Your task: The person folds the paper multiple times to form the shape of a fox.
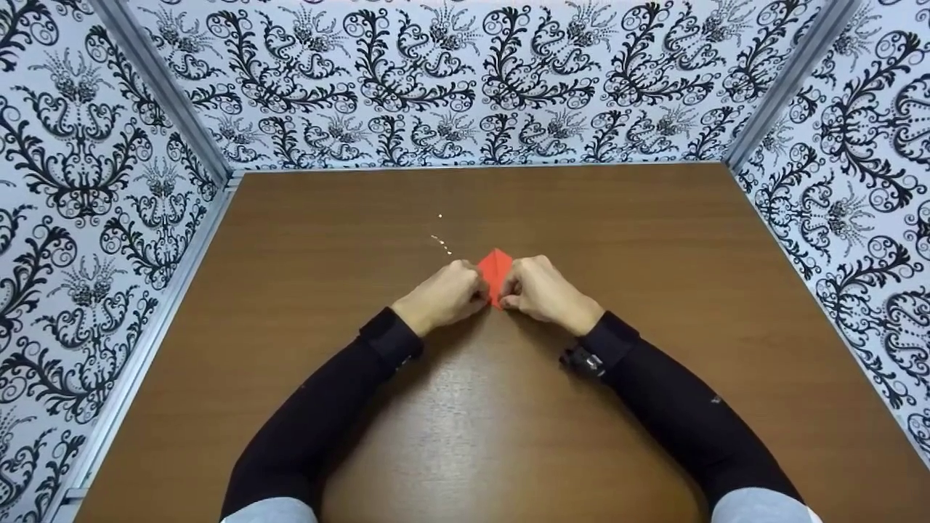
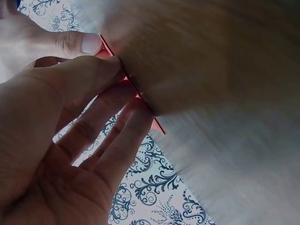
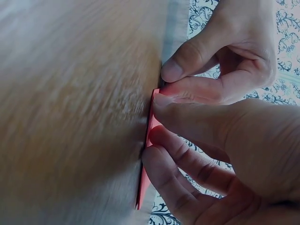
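Note:
A small folded piece of orange-red paper (image 1: pixel 497 266) lies on the table between the two hands, its pointed top facing away in the head view. My left hand (image 1: pixel 449 292) holds its left side low with curled fingers. On the opposite side my right hand (image 1: pixel 543 289) grips near the lower corner, thumb and fingers bent inward. Seen edge-on in the left wrist view, the paper (image 2: pixel 158 125) is a thin red strip under the fingertips. The right wrist view shows both thumbs close together by one end of the paper (image 3: pixel 143 183). The hands cover its side corners.
The brown wooden table (image 1: pixel 465 436) has patterned panels (image 1: pixel 450 73) at the back and both sides, joined by metal posts (image 1: pixel 156 87). Small bright specks (image 1: pixel 441 242) show on the tabletop beyond the left hand. A dark device (image 1: pixel 583 361) sits on the right wrist.

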`<state>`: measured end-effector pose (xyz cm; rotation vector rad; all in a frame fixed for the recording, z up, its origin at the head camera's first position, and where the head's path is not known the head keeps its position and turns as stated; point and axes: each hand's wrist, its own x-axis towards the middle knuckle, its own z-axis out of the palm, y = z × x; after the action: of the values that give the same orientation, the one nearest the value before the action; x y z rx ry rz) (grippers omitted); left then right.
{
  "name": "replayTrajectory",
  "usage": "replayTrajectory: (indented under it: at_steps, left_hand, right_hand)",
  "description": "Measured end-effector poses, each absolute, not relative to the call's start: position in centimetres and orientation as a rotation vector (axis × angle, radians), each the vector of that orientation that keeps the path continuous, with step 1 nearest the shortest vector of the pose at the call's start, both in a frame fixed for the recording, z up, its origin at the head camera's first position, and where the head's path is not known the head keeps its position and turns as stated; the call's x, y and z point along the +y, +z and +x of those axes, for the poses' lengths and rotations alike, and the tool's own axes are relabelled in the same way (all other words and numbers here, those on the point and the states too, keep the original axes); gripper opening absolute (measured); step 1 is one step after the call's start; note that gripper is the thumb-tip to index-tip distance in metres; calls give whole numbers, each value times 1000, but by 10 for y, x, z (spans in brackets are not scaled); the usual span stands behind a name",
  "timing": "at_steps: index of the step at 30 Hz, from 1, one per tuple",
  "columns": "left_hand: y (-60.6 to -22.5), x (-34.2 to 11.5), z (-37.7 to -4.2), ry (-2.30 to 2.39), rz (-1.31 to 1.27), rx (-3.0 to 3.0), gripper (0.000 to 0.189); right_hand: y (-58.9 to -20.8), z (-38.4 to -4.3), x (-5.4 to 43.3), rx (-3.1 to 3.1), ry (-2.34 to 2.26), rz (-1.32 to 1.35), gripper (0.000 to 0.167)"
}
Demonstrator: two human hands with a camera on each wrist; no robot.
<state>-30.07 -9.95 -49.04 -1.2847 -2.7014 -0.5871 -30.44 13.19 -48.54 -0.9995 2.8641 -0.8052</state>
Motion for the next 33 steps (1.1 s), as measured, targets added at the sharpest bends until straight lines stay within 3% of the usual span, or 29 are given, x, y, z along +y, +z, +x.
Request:
replayTrajectory:
  at_steps: [23,33]
  left_hand:
    - [-494,-103,-303,-516,-1300,-2661,9]
    - [-493,-103,-301,-554,-1291,-2662,6]
  right_hand:
    - [-481,-325,147,2916,-735,-851,18]
    - [-483,-347,168,2973,-726,-691,14]
